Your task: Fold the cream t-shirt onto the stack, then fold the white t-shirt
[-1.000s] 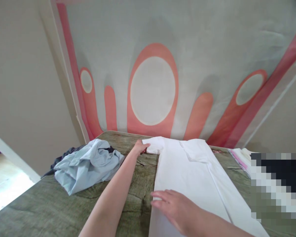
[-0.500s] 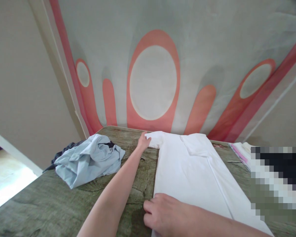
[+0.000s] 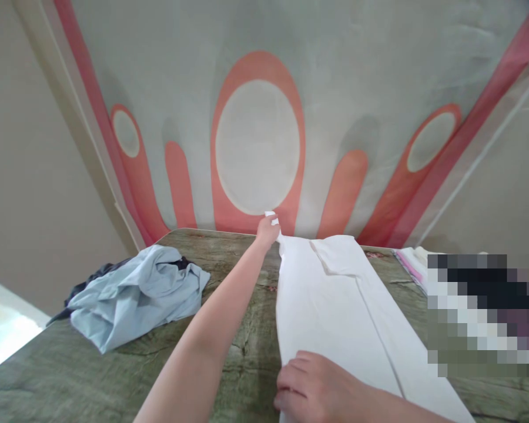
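1. At the left of the wood-grain table (image 3: 70, 376), a crumpled light blue shirt (image 3: 136, 294) lies on top of a dark garment (image 3: 86, 285). Both are well apart from the person's hands.
2. The left hand (image 3: 268, 230) reaches to the far edge of the table. Its fingers are pressed together in a pinch on the far left corner of the white shirt (image 3: 326, 305), and a scrap of cloth sticks up above the knuckles.
3. The right hand (image 3: 311, 385) rests at the near left edge of the same shirt with its fingers curled close together. Whether they grip the cloth or only press on it cannot be told.
4. The white shirt lies flat along the middle of the table, with its collar at the far end and a long fold line down its right side. It looks thin, light and limp, so it would likely sag between two holds and crease easily. It is not fragile. Corners, hems and seams look like the surest places to grip, with the cloth kept taut between the hands.
5. To the right, near the shirt, sits a folded pale cloth with a pink edge (image 3: 411, 265).
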The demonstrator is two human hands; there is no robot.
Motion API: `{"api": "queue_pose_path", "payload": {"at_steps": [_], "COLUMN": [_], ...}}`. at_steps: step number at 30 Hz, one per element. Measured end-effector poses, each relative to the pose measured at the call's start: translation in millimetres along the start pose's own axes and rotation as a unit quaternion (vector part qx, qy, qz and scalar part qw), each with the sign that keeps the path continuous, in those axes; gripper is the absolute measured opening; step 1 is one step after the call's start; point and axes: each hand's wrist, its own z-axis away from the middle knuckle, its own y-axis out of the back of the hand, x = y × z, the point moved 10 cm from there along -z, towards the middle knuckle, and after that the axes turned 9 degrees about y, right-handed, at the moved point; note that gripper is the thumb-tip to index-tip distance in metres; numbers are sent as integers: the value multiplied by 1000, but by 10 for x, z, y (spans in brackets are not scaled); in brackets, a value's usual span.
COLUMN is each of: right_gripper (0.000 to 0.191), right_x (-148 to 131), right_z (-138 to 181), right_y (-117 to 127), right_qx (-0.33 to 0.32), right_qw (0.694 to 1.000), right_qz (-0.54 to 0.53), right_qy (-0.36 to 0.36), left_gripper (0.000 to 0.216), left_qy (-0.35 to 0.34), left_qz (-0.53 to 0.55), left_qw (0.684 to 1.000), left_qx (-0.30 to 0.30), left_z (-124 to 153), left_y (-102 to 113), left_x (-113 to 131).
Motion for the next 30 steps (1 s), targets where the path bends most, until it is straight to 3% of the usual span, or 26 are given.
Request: {"api": "queue_pose_path", "payload": {"at_steps": [4,8,13,18,22,25,29,30], "right_gripper": [23,28,26,22,19,16,4,7], "right_x": [-35,38,27,36,33,47,118,227], "right_z": [199,471,769,960,1021,1000,905,926], "right_y": [160,171,60,-170,-338,-306,146,287], "right_qx": [65,67,33,-8,-34,-54,-63,-59], "right_qw": [997,992,991,988,985,982,978,972], "right_qz": [36,38,39,2,-15,-47,-121,-142], "right_qy": [-26,-104,-124,-152,-170,-177,-155,-177], "left_gripper": [49,51,52,50,44,41,34,31], "left_qy": [-9,-12,-7,-9,-35,-77,-137,-146], "left_qz": [-3,-14,-38,-60,-62,-68,-94,-101], "left_qw": [999,997,992,985,978,976,969,966], "left_qx": [-30,-69,-116,-159,-197,-189,-181,-186], "left_z": [80,231,410,537,590,569,663,735], "left_y": [-539,-1134,-1699,-1989,-1985,-1731,-1280,-1189], "left_x": [390,569,536,338,210,190,167,150]}}
